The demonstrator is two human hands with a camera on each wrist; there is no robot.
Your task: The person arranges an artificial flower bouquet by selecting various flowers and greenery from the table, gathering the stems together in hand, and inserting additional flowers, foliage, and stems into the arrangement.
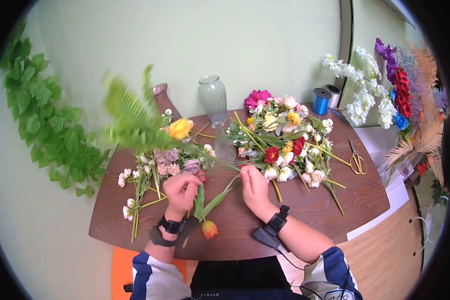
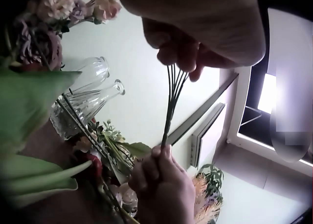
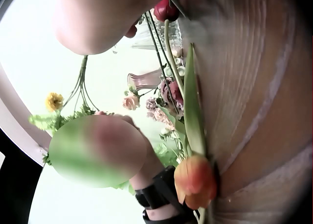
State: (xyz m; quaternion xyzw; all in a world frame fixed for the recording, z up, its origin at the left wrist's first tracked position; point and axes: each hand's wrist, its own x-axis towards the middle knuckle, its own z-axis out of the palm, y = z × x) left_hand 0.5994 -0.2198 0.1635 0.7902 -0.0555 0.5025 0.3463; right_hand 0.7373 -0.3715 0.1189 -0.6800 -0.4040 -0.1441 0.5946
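A leafy green fern spray [image 1: 130, 120], blurred in the head view, leans up and left over the table. My right hand [image 1: 255, 187] grips the end of its stem between thumb and fingers. The left wrist view shows the thin stems [image 2: 171, 101] fanning out from that grip toward my left hand [image 2: 195, 28], whose curled fingers hold them where they spread. A yellow flower [image 1: 180, 129] appears beside the fronds. Below my hands, an orange tulip [image 1: 210, 229] with long green leaves lies near the table's front edge. A red tulip [image 3: 166, 8] is close by.
Mixed artificial flowers [image 1: 285, 150] are heaped on the right of the table [image 1: 285, 230], and more flowers [image 1: 170, 162] lie left. A grey glass vase [image 1: 212, 97] and a pink vase [image 1: 161, 95] stand behind. Scissors [image 1: 356, 159] and a blue ribbon spool [image 1: 322, 102] are at right.
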